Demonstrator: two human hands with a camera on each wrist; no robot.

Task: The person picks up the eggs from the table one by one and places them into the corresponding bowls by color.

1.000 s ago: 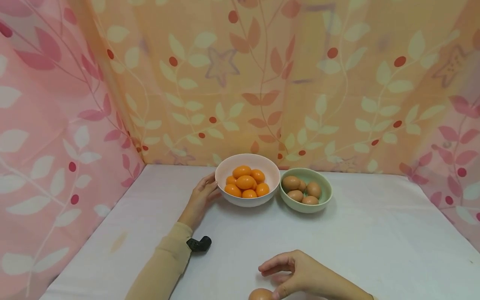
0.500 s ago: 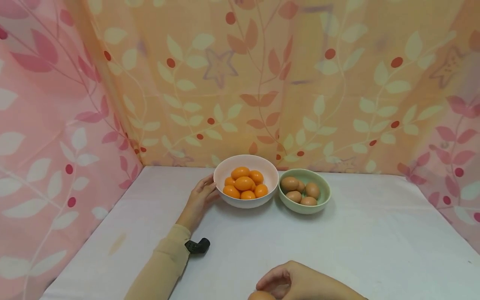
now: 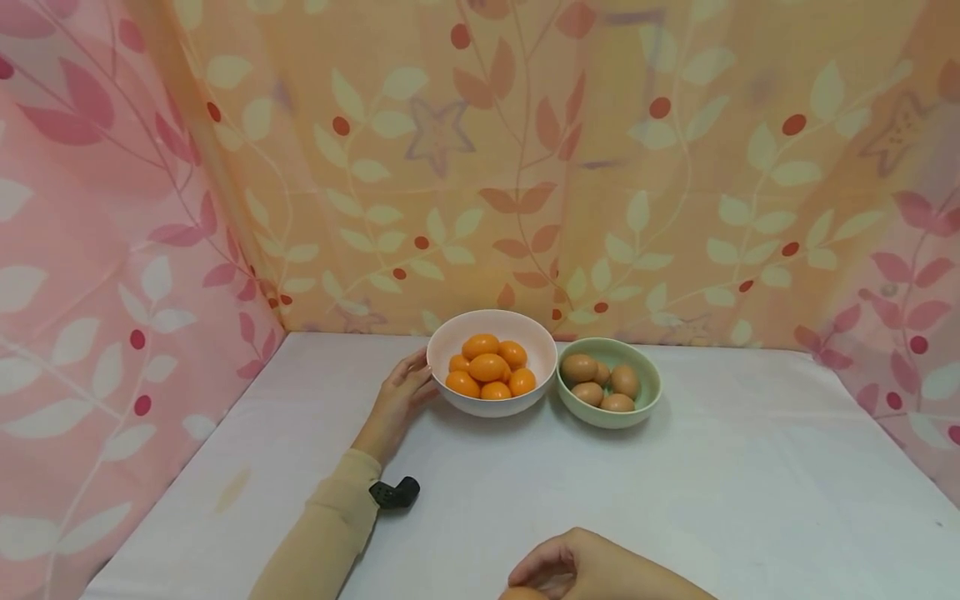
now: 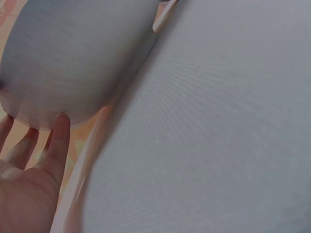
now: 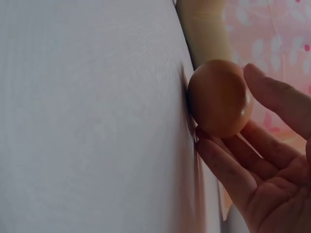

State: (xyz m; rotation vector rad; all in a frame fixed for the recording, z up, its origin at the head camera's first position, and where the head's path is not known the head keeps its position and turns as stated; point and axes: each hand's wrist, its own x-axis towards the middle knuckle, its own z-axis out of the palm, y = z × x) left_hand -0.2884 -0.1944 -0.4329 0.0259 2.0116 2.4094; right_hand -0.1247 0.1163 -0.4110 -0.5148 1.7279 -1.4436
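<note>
My left hand (image 3: 399, 402) rests its fingertips against the left side of a bowl, pink inside and pale outside (image 3: 491, 408). Several oval orange fruits (image 3: 487, 367) are heaped in that bowl. In the left wrist view the fingers (image 4: 59, 141) are fairly straight and touch the bowl's outer wall (image 4: 82, 53). At the bottom edge of the head view, my right hand (image 3: 600, 568) holds a brown egg (image 5: 221, 98) low at the white tabletop. The right wrist view shows the thumb on one side of the egg and the fingers (image 5: 228, 170) on the other.
Beside the pink bowl, on its right, stands a smaller green bowl (image 3: 611, 419) with several brown eggs (image 3: 624, 382). A white cloth (image 3: 750, 467) covers the table. Patterned curtains (image 3: 480, 167) enclose the back and sides. A black device (image 3: 395, 493) sits at the left wrist.
My right hand has moved slightly down and closed its fingers in around the egg. The left hand stays at the pink bowl; the bowls keep their places.
</note>
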